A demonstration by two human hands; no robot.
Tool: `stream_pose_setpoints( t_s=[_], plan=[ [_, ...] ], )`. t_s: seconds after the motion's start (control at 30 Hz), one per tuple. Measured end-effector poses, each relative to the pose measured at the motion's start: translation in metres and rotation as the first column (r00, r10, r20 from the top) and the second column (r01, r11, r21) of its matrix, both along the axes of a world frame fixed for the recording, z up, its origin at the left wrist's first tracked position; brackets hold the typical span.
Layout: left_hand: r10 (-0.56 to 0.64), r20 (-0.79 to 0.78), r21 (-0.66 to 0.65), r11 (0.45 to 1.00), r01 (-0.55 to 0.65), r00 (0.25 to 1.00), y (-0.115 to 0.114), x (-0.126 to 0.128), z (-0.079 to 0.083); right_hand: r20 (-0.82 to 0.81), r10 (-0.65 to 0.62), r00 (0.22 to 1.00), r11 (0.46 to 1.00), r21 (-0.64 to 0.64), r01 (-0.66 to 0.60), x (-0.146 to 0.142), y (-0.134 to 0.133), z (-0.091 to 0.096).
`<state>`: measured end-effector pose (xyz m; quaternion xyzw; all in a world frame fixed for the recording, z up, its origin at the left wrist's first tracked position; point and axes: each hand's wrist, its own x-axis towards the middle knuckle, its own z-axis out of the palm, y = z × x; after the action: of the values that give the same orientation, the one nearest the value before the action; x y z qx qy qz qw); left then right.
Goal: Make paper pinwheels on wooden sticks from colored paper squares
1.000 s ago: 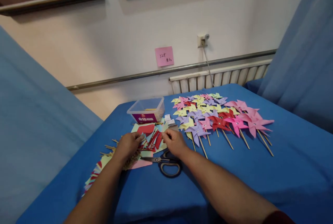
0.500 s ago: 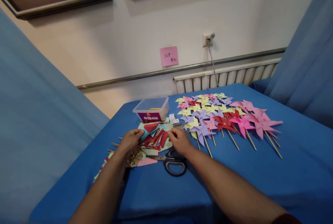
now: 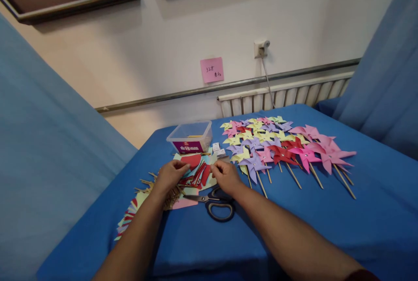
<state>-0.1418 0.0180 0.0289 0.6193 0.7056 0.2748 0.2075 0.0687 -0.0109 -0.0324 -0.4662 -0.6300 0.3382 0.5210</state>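
Note:
My left hand [image 3: 171,177] is closed in a pinch at the near-left edge of a pile of cut paper pieces [image 3: 197,174], red and light blue. Its fingertips grip a piece of paper there, beside a larger red piece [image 3: 192,159]. On the pile's right side my right hand [image 3: 227,178] also pinches, thumb against forefinger; whatever is between them is too small to make out. Just below the hands lie dark-handled scissors [image 3: 219,211], blades pointing left. Thin sticks [image 3: 171,198] lie bundled under my left wrist, partly hidden, next to pink paper [image 3: 185,203].
Behind the pile stands a clear plastic box [image 3: 189,138] with a purple label. Small white boxes [image 3: 218,149] sit near it. Many paper pinwheels [image 3: 254,163] on sticks cover the right side of the blue table cloth [image 3: 294,224]. More coloured paper strips [image 3: 126,220] fan out at left.
My left hand has moved slightly right, over the pile. The light blue and red paper it was lifting now lies flatter. My right hand has stayed almost in place.

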Motion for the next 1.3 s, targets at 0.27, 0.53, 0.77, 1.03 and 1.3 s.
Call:
stream_pose_setpoints(
  t_s=[0.27, 0.53, 0.77, 1.03, 1.3],
  plan=[
    [-0.038, -0.583, -0.005, 0.999, 0.044, 0.812, -0.016, 0.035, -0.002, 0.001, 0.007, 1.0, 1.0, -0.003, -0.007, -0.001, -0.001, 0.001],
    [-0.003, -0.562, -0.029, 0.999, -0.017, 0.827, -0.013, 0.03, 0.0, 0.015, 0.006, 1.0, 1.0, -0.01, -0.006, -0.001, -0.002, 0.003],
    [-0.019, -0.641, -0.034, 0.999, -0.003, 0.767, -0.016, 0.042, -0.002, 0.03, 0.012, 0.999, 1.0, -0.029, -0.011, -0.001, -0.005, 0.006],
    [-0.018, -0.671, -0.025, 1.0, 0.002, 0.742, -0.016, 0.05, -0.004, 0.039, 0.019, 0.999, 0.999, -0.032, -0.017, -0.001, -0.005, 0.008],
    [0.01, -0.635, -0.026, 0.999, -0.035, 0.773, -0.012, 0.042, 0.0, 0.033, 0.031, 0.999, 0.999, -0.015, -0.031, 0.0, -0.006, 0.009]
  ],
)
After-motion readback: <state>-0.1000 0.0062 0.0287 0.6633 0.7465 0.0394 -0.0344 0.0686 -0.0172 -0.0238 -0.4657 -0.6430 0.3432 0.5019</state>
